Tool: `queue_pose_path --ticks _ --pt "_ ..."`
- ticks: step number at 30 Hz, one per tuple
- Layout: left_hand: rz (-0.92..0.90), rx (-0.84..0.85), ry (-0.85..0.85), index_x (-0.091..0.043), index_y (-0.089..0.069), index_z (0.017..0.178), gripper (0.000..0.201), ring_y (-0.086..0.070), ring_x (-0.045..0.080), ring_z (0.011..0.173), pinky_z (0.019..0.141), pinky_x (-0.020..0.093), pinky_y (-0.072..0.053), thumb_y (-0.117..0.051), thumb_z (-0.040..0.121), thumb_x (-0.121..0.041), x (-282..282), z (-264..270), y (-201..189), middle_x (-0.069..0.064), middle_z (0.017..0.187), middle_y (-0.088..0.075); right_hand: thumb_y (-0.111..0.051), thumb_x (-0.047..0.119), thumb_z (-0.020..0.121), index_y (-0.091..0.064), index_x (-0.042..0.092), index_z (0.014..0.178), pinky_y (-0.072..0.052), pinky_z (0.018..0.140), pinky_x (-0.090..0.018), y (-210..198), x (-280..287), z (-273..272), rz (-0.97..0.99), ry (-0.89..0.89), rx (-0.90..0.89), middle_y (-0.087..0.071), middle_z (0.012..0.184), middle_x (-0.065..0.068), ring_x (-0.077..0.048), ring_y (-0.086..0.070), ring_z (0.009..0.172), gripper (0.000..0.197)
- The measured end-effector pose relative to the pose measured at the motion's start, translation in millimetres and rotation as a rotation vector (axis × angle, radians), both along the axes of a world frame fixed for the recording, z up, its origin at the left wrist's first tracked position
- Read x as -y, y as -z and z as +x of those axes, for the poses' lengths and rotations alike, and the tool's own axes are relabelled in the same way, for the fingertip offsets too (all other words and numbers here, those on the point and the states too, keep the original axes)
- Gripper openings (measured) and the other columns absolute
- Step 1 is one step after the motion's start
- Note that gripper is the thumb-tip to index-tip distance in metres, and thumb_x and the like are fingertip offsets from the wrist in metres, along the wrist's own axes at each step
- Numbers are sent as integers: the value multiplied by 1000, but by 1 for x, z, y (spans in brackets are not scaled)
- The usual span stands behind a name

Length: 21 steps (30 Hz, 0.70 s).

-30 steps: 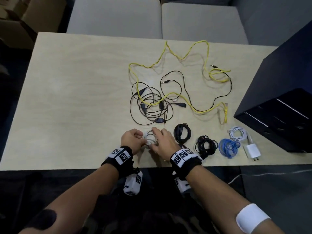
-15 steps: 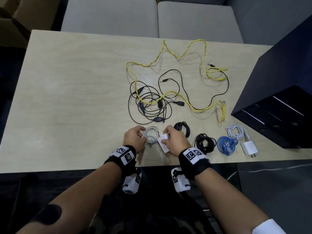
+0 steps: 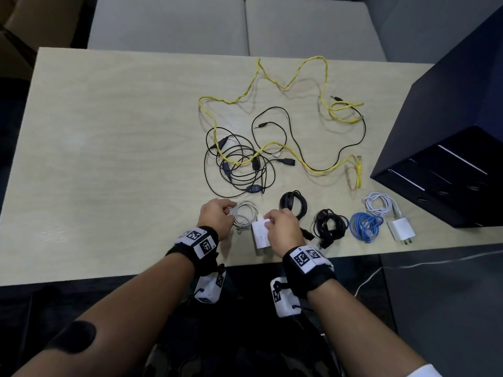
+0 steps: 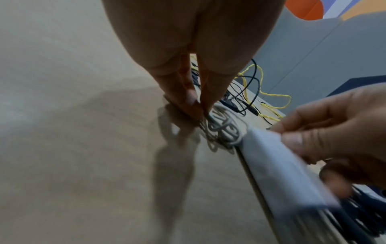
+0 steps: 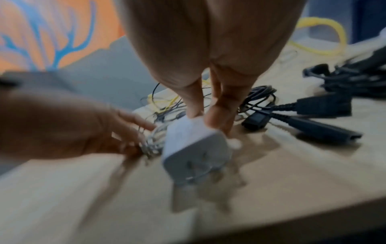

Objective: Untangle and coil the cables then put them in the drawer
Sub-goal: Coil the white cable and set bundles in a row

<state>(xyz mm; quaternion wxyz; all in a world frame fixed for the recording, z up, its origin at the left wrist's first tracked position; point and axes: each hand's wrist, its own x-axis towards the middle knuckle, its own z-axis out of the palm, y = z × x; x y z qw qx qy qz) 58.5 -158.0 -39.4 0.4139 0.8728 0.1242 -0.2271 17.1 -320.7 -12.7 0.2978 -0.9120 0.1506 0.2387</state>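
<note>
A grey-white coiled cable [image 3: 245, 216] lies near the table's front edge. My left hand [image 3: 230, 213] pinches its left rim, fingertips down on the wood in the left wrist view [image 4: 199, 110]. My right hand [image 3: 268, 225] pinches the cable's white charger block [image 3: 260, 236], which sits just right of the coil. Its prongs [image 5: 200, 168] point toward the front edge. A loose yellow cable [image 3: 324, 170] and a tangle of thin black cables [image 3: 239, 164] lie farther back. The dark drawer cabinet [image 3: 449, 164] stands at the right.
Right of my hands, a row of coiled cables: two black coils [image 3: 294, 204] [image 3: 330, 224], a blue one [image 3: 364, 225], and a white one [image 3: 378, 205] with its charger [image 3: 401, 230]. A grey sofa [image 3: 245, 25] lies behind the table [image 3: 109, 159].
My right hand came off the coil and drew the white charger block out to its right and toward the front edge. My left hand stayed on the coil.
</note>
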Motion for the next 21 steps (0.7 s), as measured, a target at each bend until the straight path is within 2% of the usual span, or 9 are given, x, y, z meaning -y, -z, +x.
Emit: queue_pose_path --ticks 3,7,11,13,17,19,21 --pt "32 -11 73 -16 -71 109 34 -57 15 84 78 17 -42 -58 82 0 1 6 -2 4 94 -64 -50 0 88 -58 8 115 -50 78 -38 1 -6 -8 -142 -144 15 -46 117 -11 -29 -52 103 29" --pt "34 4 99 -16 -72 108 36 -60 19 91 80 19 -43 -52 82 -1 0 14 -4 6 103 -69 -44 7 93 -52 12 117 -40 64 -36 -4 -6 -11 -199 -157 -1 -44 117 -12 -35 -54 99 27" --pt "-9 18 49 -14 -71 108 36 -61 22 102 93 26 -47 -50 83 -1 1 15 -4 6 110 -68 -45 30 97 -49 14 124 -43 72 -38 -6 -6 -14 -162 -137 -38 -42 123 -11 -36 -54 103 32" --pt "-27 25 23 -15 -71 106 32 -61 22 99 91 27 -48 -51 86 -3 2 13 -4 6 108 -66 -50 35 95 -47 16 126 -45 77 -39 -5 -6 -16 -143 -138 -44 -42 125 -10 -35 -54 107 37" --pt "-130 41 -32 -19 -72 100 21 -61 17 73 70 23 -48 -54 91 -14 4 10 0 9 97 -69 -52 37 94 -46 19 127 -50 79 -41 -7 -4 -16 -145 -127 -26 -41 126 -7 -32 -54 108 38" --pt "-179 60 -72 -19 -73 102 19 -63 13 77 71 18 -47 -56 92 -18 3 8 0 5 97 -70 -52 38 94 -46 18 126 -51 78 -42 -9 -2 -15 -142 -119 -8 -42 125 -6 -31 -55 106 38" --pt "-222 76 -90 -19 -71 109 22 -64 12 83 77 19 -49 -57 93 -23 1 5 -3 4 99 -70 -52 38 94 -47 17 126 -51 78 -42 -10 0 -13 -135 -112 7 -43 125 -6 -30 -55 106 38"
